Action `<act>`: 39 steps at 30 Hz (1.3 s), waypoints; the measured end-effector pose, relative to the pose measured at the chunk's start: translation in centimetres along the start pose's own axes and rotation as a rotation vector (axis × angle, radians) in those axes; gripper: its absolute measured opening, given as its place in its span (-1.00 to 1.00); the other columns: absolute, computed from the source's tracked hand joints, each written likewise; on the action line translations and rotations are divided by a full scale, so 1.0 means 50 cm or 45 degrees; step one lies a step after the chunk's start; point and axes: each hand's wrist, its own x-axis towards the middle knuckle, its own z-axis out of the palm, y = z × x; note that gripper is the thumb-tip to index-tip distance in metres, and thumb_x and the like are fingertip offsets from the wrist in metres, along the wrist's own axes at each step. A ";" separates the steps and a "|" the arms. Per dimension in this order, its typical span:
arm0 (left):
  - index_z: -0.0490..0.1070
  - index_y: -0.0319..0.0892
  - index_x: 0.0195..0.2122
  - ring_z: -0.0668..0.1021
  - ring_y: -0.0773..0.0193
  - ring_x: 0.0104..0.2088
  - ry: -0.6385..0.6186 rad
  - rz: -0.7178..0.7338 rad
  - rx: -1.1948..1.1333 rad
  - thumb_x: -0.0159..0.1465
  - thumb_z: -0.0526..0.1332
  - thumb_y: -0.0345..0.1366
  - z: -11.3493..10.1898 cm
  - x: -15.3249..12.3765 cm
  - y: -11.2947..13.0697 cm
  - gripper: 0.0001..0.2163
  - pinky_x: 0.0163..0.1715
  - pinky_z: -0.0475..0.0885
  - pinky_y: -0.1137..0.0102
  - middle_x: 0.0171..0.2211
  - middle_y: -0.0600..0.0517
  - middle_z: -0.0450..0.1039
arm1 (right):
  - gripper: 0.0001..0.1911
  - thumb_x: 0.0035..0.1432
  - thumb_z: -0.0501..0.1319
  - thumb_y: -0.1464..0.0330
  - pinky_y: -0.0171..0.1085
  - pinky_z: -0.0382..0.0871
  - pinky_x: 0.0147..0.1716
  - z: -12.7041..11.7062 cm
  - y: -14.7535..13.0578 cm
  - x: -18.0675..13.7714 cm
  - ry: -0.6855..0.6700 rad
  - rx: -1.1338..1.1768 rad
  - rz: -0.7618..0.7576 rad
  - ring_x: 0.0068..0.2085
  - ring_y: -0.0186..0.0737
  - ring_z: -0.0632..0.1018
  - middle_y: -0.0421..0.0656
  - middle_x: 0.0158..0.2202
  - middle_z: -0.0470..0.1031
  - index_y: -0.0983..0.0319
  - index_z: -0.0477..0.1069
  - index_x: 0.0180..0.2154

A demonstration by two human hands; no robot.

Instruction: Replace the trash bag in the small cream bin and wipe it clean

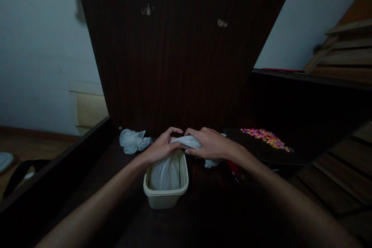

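Note:
A thin white plastic bag (165, 173) sits in a cream rectangular tub (166, 199), its upper part gathered and pulled up over the far rim. My left hand (164, 146) grips the gathered neck of the bag above the tub. To its right, my right hand (207, 144) is closed on the twisted top end of the same bag. The two hands are close together, fingertips nearly meeting. What lies inside the bag cannot be made out. Some white crumpled plastic (211, 163) shows just beneath my right hand, partly hidden by it.
Another crumpled clear-white bag (134, 141) lies left of the tub. A dark upright panel (180, 54) stands behind. Many small pink, red and yellow pieces (266, 138) are spread at the right. A low dark side board (58, 159) edges the left. Wooden slats (337, 180) are at right.

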 end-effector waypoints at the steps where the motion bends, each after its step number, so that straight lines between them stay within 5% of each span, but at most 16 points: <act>1: 0.27 -0.20 0.06 0.36 0.40 -0.55 -0.018 -0.016 0.015 0.10 0.32 -0.31 -0.001 -0.002 0.001 -0.51 -0.48 0.20 0.47 -0.51 0.22 0.41 | -0.61 0.26 0.23 0.15 -0.21 0.31 -0.24 -0.002 0.002 -0.004 -0.020 -0.051 0.021 -0.12 0.03 0.60 -0.01 -0.12 0.61 0.19 0.44 0.05; 4: 0.32 -0.20 0.04 0.36 0.38 -0.51 -0.027 -0.017 0.150 0.10 0.31 -0.30 -0.004 -0.010 0.006 -0.54 -0.47 0.20 0.47 -0.50 0.20 0.39 | -0.78 0.27 0.19 0.35 -0.23 0.29 -0.27 0.001 0.024 -0.015 -0.044 -0.201 0.066 -0.18 -0.03 0.62 -0.02 -0.18 0.62 0.20 0.51 -0.07; 11: 0.54 -0.26 -0.22 0.49 0.23 -0.31 -0.190 0.041 0.485 0.20 0.25 -0.14 -0.012 -0.017 0.012 -0.72 -0.34 0.30 0.41 -0.34 0.03 0.52 | -0.73 0.23 0.11 0.53 -0.09 0.32 -0.02 0.031 0.107 -0.049 -0.004 -0.368 0.155 -0.03 0.02 0.56 0.05 -0.10 0.58 0.29 0.51 -0.09; 19: 0.54 -0.25 -0.21 0.50 0.22 -0.30 -0.172 0.139 0.546 0.23 0.24 -0.10 -0.009 -0.008 0.009 -0.70 -0.27 0.34 0.38 -0.33 0.03 0.52 | -0.47 0.35 0.20 0.19 0.04 0.38 0.05 0.058 0.099 -0.079 0.223 -0.149 -0.061 0.08 0.09 0.51 0.08 0.14 0.51 0.24 0.34 0.27; 26: 0.52 -0.23 -0.27 0.49 0.24 -0.31 -0.176 0.168 0.540 0.25 0.20 -0.16 -0.019 -0.011 0.017 -0.77 -0.26 0.36 0.40 -0.37 0.04 0.50 | -0.44 0.45 -0.04 0.34 0.09 0.40 0.08 0.064 0.090 -0.093 0.349 -0.077 -0.197 0.12 0.03 0.53 0.04 0.28 0.41 0.24 0.11 0.41; 35: 0.45 -0.21 -0.42 0.43 0.30 -0.44 -0.171 0.043 0.457 0.27 0.18 -0.11 -0.035 -0.024 0.004 -0.73 -0.40 0.30 0.43 -0.46 0.06 0.44 | -0.48 0.45 -0.09 0.22 0.22 0.34 0.17 0.075 0.139 -0.132 0.469 0.179 0.138 0.19 0.09 0.50 0.05 0.23 0.47 0.24 0.30 0.29; 39: 0.49 -0.22 -0.27 0.54 0.20 -0.27 -0.111 0.077 0.427 0.23 0.24 -0.14 -0.029 -0.019 0.007 -0.77 -0.23 0.41 0.37 -0.29 0.00 0.55 | -0.46 0.39 0.07 0.10 0.12 0.35 0.22 0.077 0.106 -0.146 0.532 0.529 0.222 0.24 0.02 0.47 0.01 0.28 0.40 0.16 0.24 0.29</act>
